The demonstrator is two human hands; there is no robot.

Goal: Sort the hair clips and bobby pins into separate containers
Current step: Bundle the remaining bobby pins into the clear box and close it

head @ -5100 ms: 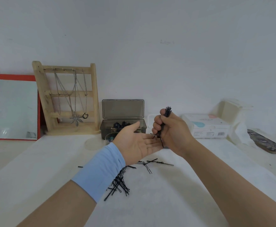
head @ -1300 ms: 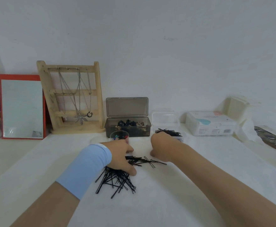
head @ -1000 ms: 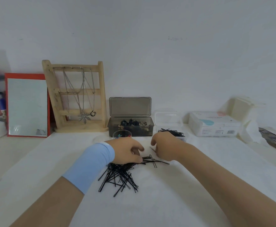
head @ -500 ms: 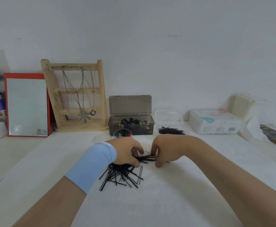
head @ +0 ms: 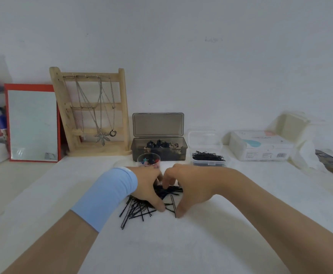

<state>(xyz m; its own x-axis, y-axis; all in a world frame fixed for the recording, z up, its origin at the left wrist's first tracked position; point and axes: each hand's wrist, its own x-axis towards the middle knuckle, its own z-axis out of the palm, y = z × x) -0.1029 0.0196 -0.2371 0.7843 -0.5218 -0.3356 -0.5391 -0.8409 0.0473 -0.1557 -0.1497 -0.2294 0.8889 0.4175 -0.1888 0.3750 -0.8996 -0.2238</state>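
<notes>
Pin pile [head: 138, 211] x1, grey box [head: 159, 155] x1, clr tub [head: 207, 163] x1, cup [head: 148, 156] x1, mirror [head: 33, 123] x1, rack [head: 123, 107] x1.

White table [head: 181, 244]: bobby pins [head: 138, 210], smoky box [head: 159, 153], mirror [head: 33, 123].

Loose bobby pins [head: 140, 209]: black, a flat tangled heap, near centre. Smoky grey box [head: 159, 154]: far centre, lid upright, holds dark hair clips [head: 159, 144]. Clear tub [head: 207, 164]: just right of the box, open, heaped with sorted pins [head: 207, 156], some over its rim.
</notes>
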